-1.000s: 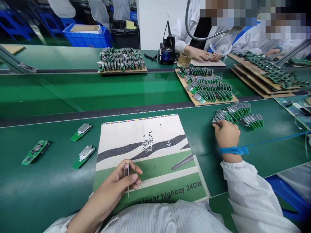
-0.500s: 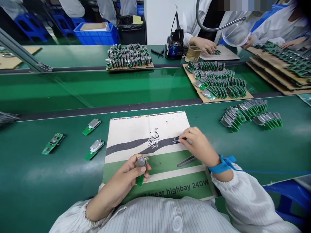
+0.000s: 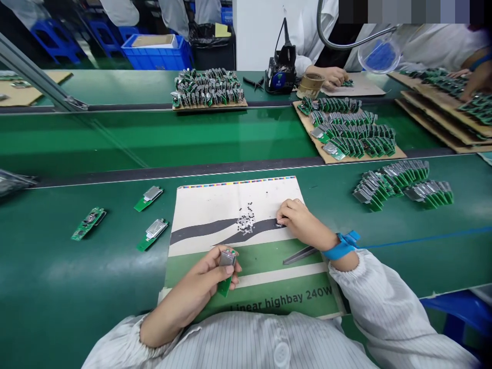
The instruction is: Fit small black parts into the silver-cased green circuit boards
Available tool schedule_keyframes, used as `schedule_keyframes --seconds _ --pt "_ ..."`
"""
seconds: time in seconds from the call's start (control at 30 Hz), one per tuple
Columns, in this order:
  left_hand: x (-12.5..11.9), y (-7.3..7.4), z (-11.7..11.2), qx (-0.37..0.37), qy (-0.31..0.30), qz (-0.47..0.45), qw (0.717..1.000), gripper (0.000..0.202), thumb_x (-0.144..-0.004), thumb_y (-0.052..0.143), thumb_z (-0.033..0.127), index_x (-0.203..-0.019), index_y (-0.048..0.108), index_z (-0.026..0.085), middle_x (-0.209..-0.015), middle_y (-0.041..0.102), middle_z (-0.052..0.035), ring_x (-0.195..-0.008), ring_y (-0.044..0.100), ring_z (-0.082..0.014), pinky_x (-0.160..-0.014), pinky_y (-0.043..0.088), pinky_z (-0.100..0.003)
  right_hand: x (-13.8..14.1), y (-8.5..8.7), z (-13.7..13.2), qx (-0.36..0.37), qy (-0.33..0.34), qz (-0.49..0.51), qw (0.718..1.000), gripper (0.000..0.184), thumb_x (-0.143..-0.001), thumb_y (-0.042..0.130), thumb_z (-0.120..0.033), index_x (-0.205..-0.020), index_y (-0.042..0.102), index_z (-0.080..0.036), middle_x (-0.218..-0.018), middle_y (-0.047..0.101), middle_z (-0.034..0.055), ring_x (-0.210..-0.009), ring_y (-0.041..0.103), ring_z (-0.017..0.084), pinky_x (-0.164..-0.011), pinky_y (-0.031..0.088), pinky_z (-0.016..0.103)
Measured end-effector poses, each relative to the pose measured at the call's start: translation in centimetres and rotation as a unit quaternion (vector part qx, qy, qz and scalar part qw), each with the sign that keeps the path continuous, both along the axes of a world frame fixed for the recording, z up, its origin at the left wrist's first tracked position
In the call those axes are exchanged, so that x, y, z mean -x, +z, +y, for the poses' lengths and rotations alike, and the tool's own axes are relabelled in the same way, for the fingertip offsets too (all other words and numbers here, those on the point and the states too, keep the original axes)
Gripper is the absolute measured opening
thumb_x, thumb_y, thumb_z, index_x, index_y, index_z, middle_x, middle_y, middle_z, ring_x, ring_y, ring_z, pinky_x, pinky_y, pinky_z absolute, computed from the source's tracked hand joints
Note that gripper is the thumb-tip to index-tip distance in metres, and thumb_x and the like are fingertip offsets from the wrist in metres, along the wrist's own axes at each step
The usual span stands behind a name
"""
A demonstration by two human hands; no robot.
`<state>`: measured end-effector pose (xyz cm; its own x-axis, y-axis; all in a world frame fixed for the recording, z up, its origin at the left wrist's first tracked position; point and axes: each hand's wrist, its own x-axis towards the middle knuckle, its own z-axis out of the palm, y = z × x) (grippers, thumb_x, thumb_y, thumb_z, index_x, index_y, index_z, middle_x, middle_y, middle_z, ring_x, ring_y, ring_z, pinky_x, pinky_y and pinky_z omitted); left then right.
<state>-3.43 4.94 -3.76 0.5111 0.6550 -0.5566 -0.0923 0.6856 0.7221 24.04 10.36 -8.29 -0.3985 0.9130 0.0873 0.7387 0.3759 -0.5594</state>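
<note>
Currently, the left hand [image 3: 188,289] grips one green circuit board [image 3: 225,286] firmly; the right hand [image 3: 303,223] curls narrowly near tiny black components [image 3: 246,223], its hold unclear. Three more boards [image 3: 152,234] lie left of the printed sheet [image 3: 234,192].

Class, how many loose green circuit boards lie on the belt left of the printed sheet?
3: the upper board, the far-left board, the lower board, all apart on the green belt. None looks hidden.

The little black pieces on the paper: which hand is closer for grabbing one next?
Probably the right hand: it rests on the paper, close to the little black pieces. The left hand is busy holding a green circuit board.
</note>
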Motion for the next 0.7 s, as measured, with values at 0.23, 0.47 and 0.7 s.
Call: schedule_keyframes --seconds 0.23,0.47,0.7 --pt "-0.1 0.1 0.2 0.022 0.015 0.005 1.0 0.033 -0.076 0.071 0.033 -0.104 0.058 0.019 -0.083 0.06 0.0002 -0.07 0.052 -0.0126 -0.069 0.039 -0.029 -0.4 1.0 -0.7 0.006 -0.022 0.086 0.996 0.015 -0.093 0.042 -0.014 -0.094 0.056 -0.02 -0.08 0.06 0.0052 -0.079 0.054 0.02 -0.07 0.046 0.034" --pt "-0.6 1.1 0.4 0.047 0.021 -0.011 0.999 0.042 -0.075 0.073 0.03 -0.113 0.06 0.018 -0.087 0.064 -0.0028 -0.073 0.056 -0.0145 -0.071 0.04 -0.03 0.3 3.2 -2.4 0.011 0.003 0.155 0.988 0.02 -0.097 0.042 -0.018 -0.101 0.061 -0.022 -0.091 0.064 0.0056 -0.087 0.058 0.018 -0.074 0.049 0.033" --pt "-1.1 1.6 0.1 0.052 0.021 -0.036 0.998 0.043 -0.075 0.075 0.031 -0.115 0.063 0.018 -0.092 0.068 -0.0041 -0.077 0.061 -0.0148 -0.075 0.044 -0.029 1.5 4.9 -4.1 0.051 -0.047 0.229 0.971 0.012 -0.095 0.05 -0.026 -0.094 0.062 -0.021 -0.084 0.066 0.0028 -0.073 0.062 0.015 -0.061 0.05 0.027"
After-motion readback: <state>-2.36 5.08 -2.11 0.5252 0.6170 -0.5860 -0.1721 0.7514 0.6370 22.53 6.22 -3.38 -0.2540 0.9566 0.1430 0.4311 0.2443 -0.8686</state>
